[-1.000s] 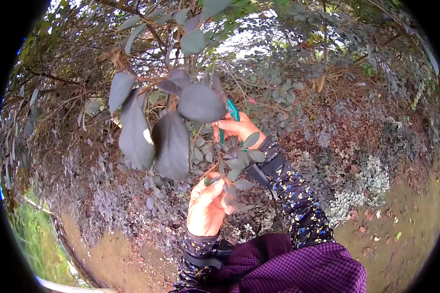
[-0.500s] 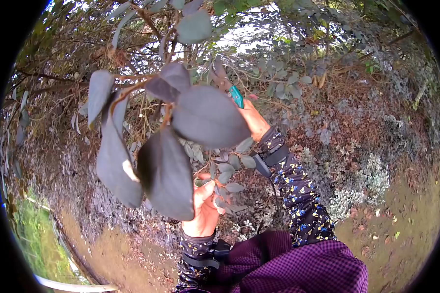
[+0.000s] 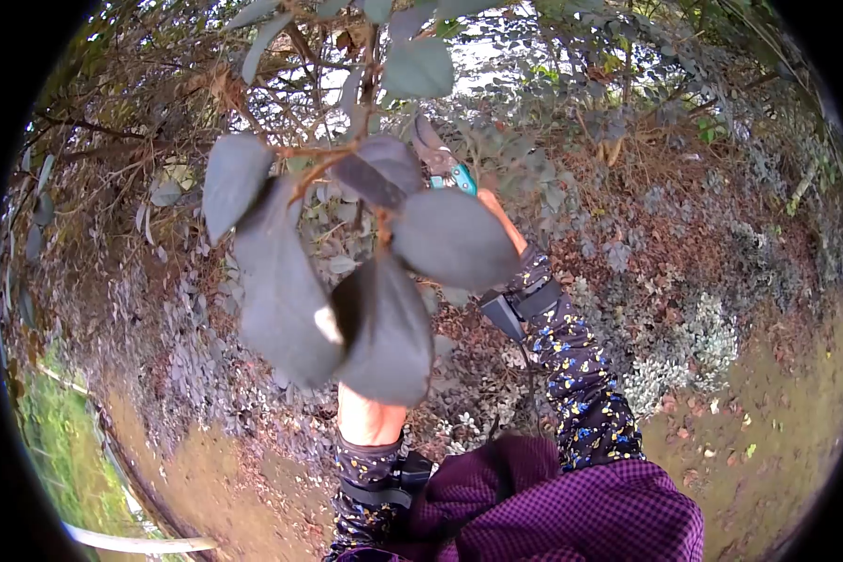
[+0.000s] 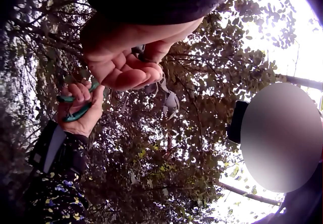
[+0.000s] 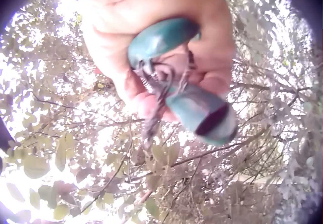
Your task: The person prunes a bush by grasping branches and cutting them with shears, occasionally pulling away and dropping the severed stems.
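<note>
Green-handled pruning shears (image 3: 454, 176) are gripped in my right hand (image 3: 504, 220), their blades among the twigs at upper centre in the head view. The right wrist view shows the fingers of this hand (image 5: 166, 7) curled round the green handles (image 5: 161, 37), which stand apart. Large dark leaves (image 3: 454, 239) close to the head camera hide most of my left hand (image 3: 370, 417). In the left wrist view, my left hand (image 4: 126, 57) has curled fingers holding a leafy twig, with small leaves (image 4: 171, 103) hanging just past the fingertips.
Branches and twigs (image 3: 112, 145) fill the upper part of the head view. Low silvery foliage (image 3: 693, 351) grows at right, beside bare brown ground (image 3: 768, 440). A pale curved edge (image 3: 140, 543) borders grass at lower left.
The near leaves swung left, then back right, and now cover my left hand's fingers. My right hand moved up and away, bringing the shears' blades into sight. My left wrist shifted slightly left.
</note>
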Available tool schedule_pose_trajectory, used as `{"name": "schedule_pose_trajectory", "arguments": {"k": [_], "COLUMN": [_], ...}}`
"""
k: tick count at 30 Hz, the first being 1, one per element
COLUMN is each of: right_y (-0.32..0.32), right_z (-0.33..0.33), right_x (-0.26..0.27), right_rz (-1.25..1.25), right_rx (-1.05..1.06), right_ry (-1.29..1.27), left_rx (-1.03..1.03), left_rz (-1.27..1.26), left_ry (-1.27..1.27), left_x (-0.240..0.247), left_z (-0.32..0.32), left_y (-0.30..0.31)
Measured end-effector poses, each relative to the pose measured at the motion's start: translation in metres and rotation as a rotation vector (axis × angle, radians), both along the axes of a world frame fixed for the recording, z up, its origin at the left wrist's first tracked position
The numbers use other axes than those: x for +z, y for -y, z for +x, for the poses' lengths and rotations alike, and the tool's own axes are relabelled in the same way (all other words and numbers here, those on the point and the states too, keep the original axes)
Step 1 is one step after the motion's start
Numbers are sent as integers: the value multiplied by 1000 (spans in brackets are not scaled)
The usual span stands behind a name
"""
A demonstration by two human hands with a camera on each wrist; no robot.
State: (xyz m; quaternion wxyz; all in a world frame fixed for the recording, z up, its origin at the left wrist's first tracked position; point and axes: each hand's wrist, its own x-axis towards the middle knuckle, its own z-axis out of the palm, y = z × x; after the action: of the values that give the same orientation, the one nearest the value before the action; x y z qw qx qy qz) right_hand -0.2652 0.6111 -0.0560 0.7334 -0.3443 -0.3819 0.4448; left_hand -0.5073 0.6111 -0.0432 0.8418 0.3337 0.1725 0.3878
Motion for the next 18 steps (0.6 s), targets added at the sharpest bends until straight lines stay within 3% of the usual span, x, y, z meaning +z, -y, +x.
{"name": "schedule_pose_trajectory", "arguments": {"k": [2, 3, 6, 10, 12, 14, 18], "right_y": [1, 23, 47, 100, 124, 151, 191], "right_z": [-11, -8, -20, -33, -40, -51, -85], "right_x": [-2, -4, -38, -90, -150, -189, -202], "right_rz": [65, -8, -82, -404, -647, -736, -897], "right_rx": [117, -30, 1, -108, -89, -99, -118], "right_ry": [-115, 79, -110, 385, 344, 382, 259], "left_rx": [-75, -27, -181, -399, -486, -476, -515], "left_rz": [34, 10, 16, 24, -19, 54, 78], "left_ry": [-70, -132, -216, -457, -554, -624, -691], "left_x": [5, 0, -7, -39, -54, -75, -92], "left_z": [-6, -11, -37, -77, -91, -103, -107], "left_y": [3, 3, 7, 18, 23, 24, 23]}}
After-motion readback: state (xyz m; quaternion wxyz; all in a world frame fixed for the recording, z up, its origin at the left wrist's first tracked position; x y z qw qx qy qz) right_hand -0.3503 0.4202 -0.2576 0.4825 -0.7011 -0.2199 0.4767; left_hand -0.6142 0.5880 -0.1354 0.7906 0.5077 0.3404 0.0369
